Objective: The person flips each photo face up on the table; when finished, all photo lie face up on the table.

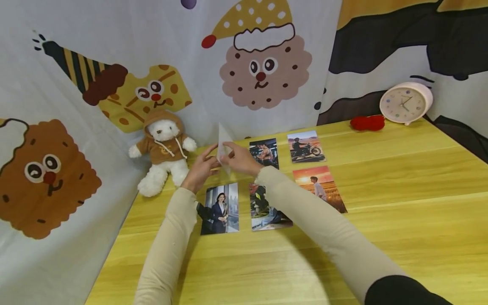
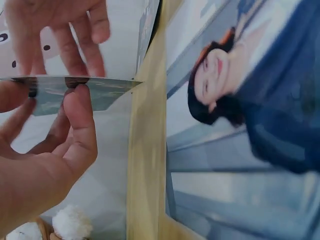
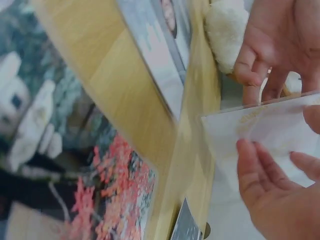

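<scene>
Both hands hold a photo print [image 1: 223, 146] upright on its edge above the back of the table. My left hand [image 1: 199, 169] pinches it from the picture side. On the other side, my right hand [image 1: 244, 160] grips it, fingers against the white back [image 3: 227, 130] seen in the right wrist view. What the held picture shows cannot be made out. Just below the hands lies a photo of a woman in a dark suit [image 1: 221, 209]. Beside it, partly under the right sleeve, is a photo with red flowers [image 1: 263, 212].
A gym photo [image 1: 264, 150], a motorcycle photo [image 1: 307, 146] and a sunset field photo [image 1: 322, 184] lie to the right. A white teddy bear in a brown hoodie [image 1: 164, 148] sits at back left. At back right are a red object [image 1: 367, 123] and a round clock [image 1: 406, 103].
</scene>
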A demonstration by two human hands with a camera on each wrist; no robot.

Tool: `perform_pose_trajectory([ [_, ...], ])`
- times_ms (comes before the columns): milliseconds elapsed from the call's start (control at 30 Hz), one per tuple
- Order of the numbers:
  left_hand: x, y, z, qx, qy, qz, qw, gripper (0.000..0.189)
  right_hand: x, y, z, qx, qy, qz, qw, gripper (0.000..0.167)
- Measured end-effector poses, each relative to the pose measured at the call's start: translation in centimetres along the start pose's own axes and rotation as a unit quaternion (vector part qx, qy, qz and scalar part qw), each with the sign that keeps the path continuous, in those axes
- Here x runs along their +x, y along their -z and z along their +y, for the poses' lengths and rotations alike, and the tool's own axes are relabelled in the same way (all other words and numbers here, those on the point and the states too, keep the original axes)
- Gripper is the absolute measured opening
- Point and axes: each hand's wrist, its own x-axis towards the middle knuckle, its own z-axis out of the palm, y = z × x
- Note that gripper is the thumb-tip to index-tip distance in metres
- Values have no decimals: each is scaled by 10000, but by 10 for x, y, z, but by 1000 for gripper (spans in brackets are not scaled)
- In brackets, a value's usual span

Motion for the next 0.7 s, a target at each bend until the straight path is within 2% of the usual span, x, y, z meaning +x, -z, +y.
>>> perform_pose_trajectory([
  [167, -3, -1, 2, 154, -212, -214, 9994, 57, 0, 5, 3, 759, 66, -64, 9971, 60],
  [267, -4, -2, 5, 368, -283, -235, 9986, 57, -1, 6, 3, 1192, 23, -64, 9928, 55],
  [467, -7, -6, 8, 1039, -547, -114, 9930, 59, -3, 8, 2, 1236, -72, -15, 9923, 59],
  [600, -8, -5, 6, 1610, -792, 43, 9838, 62, -3, 8, 3, 1430, -124, 70, 9896, 63],
  [700, -9, -1, 4, 2179, -831, 346, 9718, 62, -3, 10, 5, 1681, 2, 168, 9856, 75],
])
